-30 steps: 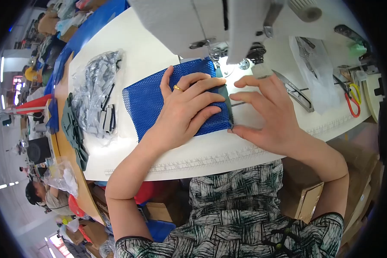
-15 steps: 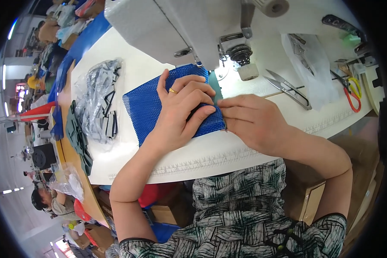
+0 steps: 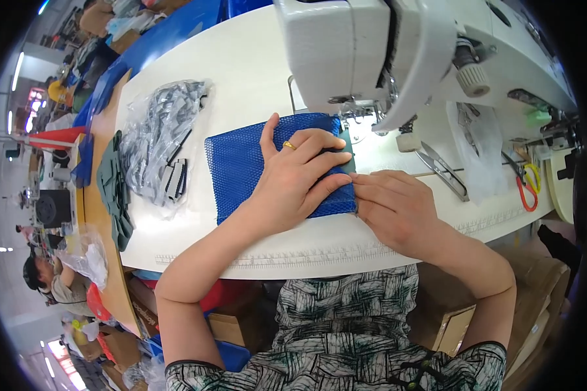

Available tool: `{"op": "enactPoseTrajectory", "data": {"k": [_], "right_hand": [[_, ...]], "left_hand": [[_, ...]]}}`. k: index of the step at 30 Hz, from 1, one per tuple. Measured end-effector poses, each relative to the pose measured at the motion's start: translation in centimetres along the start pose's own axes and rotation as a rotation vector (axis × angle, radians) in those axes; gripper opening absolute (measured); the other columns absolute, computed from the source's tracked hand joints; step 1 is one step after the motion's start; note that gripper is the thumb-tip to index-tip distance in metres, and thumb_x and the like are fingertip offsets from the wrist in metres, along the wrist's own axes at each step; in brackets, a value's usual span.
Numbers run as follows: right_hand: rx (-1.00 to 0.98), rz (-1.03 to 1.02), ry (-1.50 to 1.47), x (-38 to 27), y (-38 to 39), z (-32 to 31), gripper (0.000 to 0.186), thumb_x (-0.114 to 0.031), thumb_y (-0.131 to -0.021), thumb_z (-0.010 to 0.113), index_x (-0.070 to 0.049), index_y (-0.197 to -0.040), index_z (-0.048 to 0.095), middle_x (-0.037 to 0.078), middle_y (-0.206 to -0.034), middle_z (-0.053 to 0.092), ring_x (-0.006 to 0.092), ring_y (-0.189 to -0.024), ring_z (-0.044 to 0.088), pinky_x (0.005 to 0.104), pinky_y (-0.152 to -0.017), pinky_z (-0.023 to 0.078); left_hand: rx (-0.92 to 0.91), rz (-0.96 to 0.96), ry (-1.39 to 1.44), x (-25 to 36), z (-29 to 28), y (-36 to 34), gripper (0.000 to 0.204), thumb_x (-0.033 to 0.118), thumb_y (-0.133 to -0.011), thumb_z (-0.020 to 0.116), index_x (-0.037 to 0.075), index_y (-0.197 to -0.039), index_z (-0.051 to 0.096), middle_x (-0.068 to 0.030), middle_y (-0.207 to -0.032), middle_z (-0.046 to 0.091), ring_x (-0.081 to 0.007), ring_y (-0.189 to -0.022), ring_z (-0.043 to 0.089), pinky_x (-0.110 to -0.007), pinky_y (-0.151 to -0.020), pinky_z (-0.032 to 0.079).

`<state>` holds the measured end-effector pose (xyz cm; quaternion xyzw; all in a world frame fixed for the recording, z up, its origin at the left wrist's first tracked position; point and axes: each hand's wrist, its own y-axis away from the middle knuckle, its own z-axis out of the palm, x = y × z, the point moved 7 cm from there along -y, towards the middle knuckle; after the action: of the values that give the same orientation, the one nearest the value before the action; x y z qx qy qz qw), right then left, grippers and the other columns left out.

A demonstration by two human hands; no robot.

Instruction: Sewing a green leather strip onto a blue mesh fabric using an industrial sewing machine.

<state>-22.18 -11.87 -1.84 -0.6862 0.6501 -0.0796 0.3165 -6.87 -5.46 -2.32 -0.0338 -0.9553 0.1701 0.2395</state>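
The left hand (image 3: pixel 290 186) lies unclenched over the blue mesh (image 3: pixel 238 166), fingers apart. The right hand's (image 3: pixel 398 208) fingertips bunch at the mesh's right edge, beside a green strip (image 3: pixel 347 135); whether they pinch cloth is hidden. The mesh sits inward from the middle of the table's (image 3: pixel 176 238) near edge, its far right corner by the sewing machine (image 3: pixel 332 58). Silver shears (image 3: pixel 445 171) and scissors (image 3: pixel 527 189) lie toward the right edge, a bag (image 3: pixel 166 146) toward the left.
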Motion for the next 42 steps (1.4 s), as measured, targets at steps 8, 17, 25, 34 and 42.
{"op": "enactPoseTrajectory", "data": {"k": [8, 17, 25, 34, 42], "right_hand": [[0.023, 0.039, 0.004, 0.5, 0.0, 0.2, 0.021, -0.01, -0.081, 0.074, -0.004, -0.101, 0.076, 0.01, -0.118, 0.076, 0.0248, -0.111, 0.073, 0.0392, -0.096, 0.059], [0.03, 0.143, -0.044, 1.3, -0.5, 0.1, 0.023, -0.008, -0.084, 0.078, -0.001, -0.106, 0.076, 0.012, -0.125, 0.076, 0.0285, -0.116, 0.074, 0.0404, -0.094, 0.06], [0.045, 0.074, -0.042, 0.7, 0.3, 0.1, 0.025, -0.009, -0.083, 0.079, -0.002, -0.107, 0.076, 0.011, -0.123, 0.076, 0.0276, -0.116, 0.073, 0.0387, -0.093, 0.06], [0.045, -0.05, 0.074, -0.1, 0.5, 0.1, 0.022, -0.01, -0.083, 0.076, -0.001, -0.103, 0.076, 0.011, -0.119, 0.075, 0.0237, -0.116, 0.072, 0.0369, -0.088, 0.06], [-0.009, 0.036, 0.026, 0.5, 0.3, 0.6, 0.025, -0.011, -0.085, 0.073, 0.0, -0.107, 0.075, 0.013, -0.126, 0.074, 0.0254, -0.12, 0.071, 0.0379, -0.091, 0.06]], "left_hand": [[0.018, -0.006, -0.009, -0.5, 0.3, -0.2, 0.023, 0.031, -0.1, 0.074, 0.014, -0.115, 0.078, 0.0001, -0.121, 0.069, -0.0211, -0.13, 0.06, -0.068, -0.125, 0.003], [0.089, 0.101, 0.006, -0.3, -1.0, -0.7, 0.011, 0.026, -0.095, 0.078, 0.016, -0.101, 0.078, 0.0025, -0.103, 0.067, -0.0203, -0.114, 0.062, -0.061, -0.121, 0.014], [0.031, 0.233, 0.177, 2.5, -1.9, -0.3, 0.014, 0.027, -0.091, 0.081, 0.016, -0.1, 0.08, 0.0033, -0.105, 0.072, -0.0179, -0.109, 0.062, -0.051, -0.109, 0.025], [0.004, 0.015, -0.07, 1.0, -1.3, -0.7, 0.027, 0.037, -0.096, 0.077, 0.01, -0.099, 0.079, -0.0013, -0.121, 0.076, -0.0227, -0.119, 0.063, -0.05, -0.107, 0.027], [-0.014, 0.008, -0.051, 0.5, -0.8, -0.7, 0.027, 0.035, -0.099, 0.074, 0.01, -0.107, 0.079, -0.002, -0.126, 0.075, -0.0237, -0.118, 0.062, -0.051, -0.106, 0.028]]}}
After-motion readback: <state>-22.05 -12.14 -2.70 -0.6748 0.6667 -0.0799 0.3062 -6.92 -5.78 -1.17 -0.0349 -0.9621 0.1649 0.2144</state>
